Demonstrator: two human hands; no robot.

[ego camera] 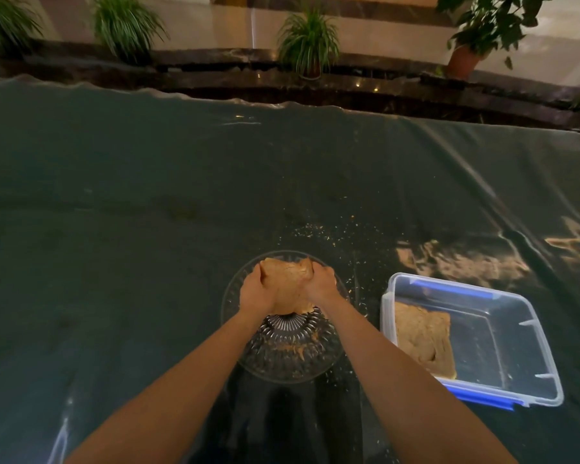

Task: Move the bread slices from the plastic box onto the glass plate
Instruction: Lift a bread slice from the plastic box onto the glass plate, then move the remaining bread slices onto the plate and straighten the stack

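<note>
A brown bread slice (pixel 286 283) is held between both my hands over the far half of the glass plate (pixel 283 366). My left hand (pixel 257 291) grips its left edge and my right hand (pixel 318 283) grips its right edge. The plate is round, clear and ribbed, with crumbs on its near part. To the right stands the clear plastic box (pixel 513 333) with blue clips. One or more bread slices (pixel 424 339) lie in the box's left part, against its left wall.
A dark, glossy sheet (pixel 148 229) covers the table, with crumbs scattered beyond and beside the plate. The table's far edge runs along a dark ledge with potted plants (pixel 307 38) behind it.
</note>
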